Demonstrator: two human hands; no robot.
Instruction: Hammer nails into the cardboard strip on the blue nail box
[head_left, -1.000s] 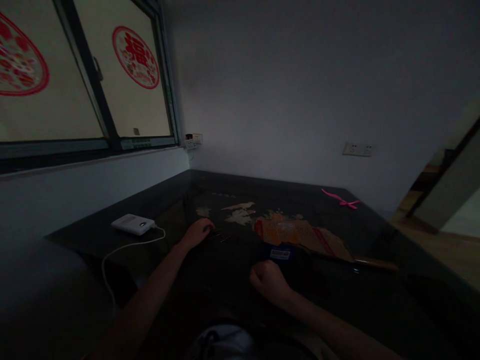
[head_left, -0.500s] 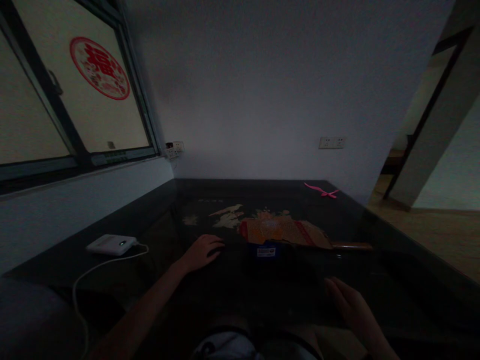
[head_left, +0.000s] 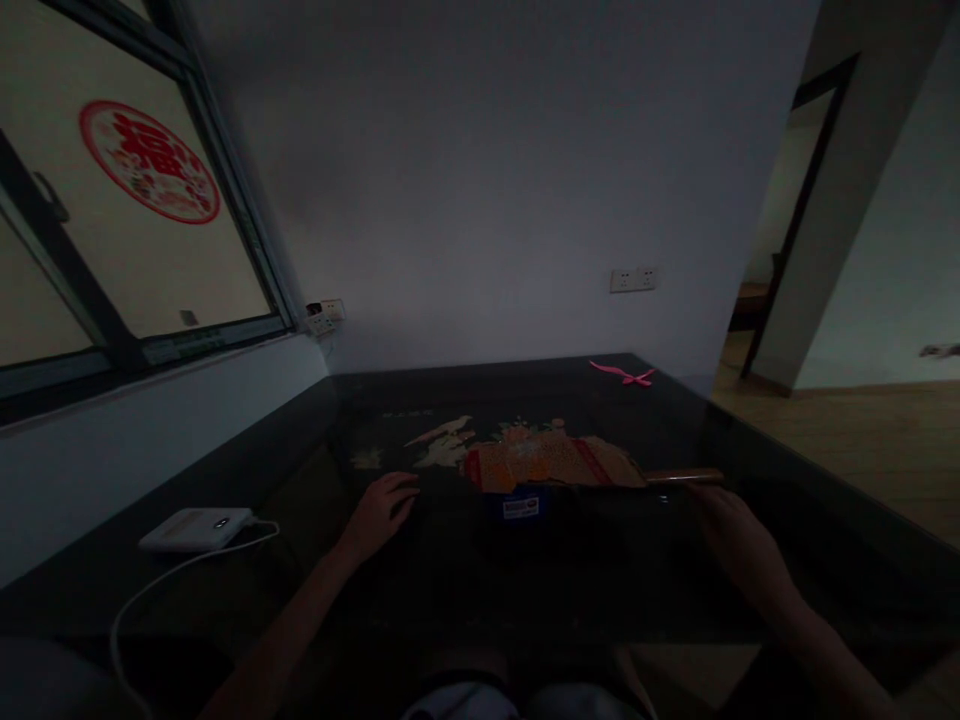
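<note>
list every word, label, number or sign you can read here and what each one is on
"福" on the round red sticker on the window
White label on the blue object: too small to read
Pale lettering on the tabletop: too faint to read
Green marks on the window frame: too blurred to read

Dark, glossy tabletop (head_left: 487,392) before me
On it I see torn cardboard (head_left: 551,462), a blue item (head_left: 521,505) at its near edge, a brown stick (head_left: 679,476) by its right end, a pink ribbon (head_left: 624,374) farther back, a white corded device (head_left: 196,529) to my left.
</note>
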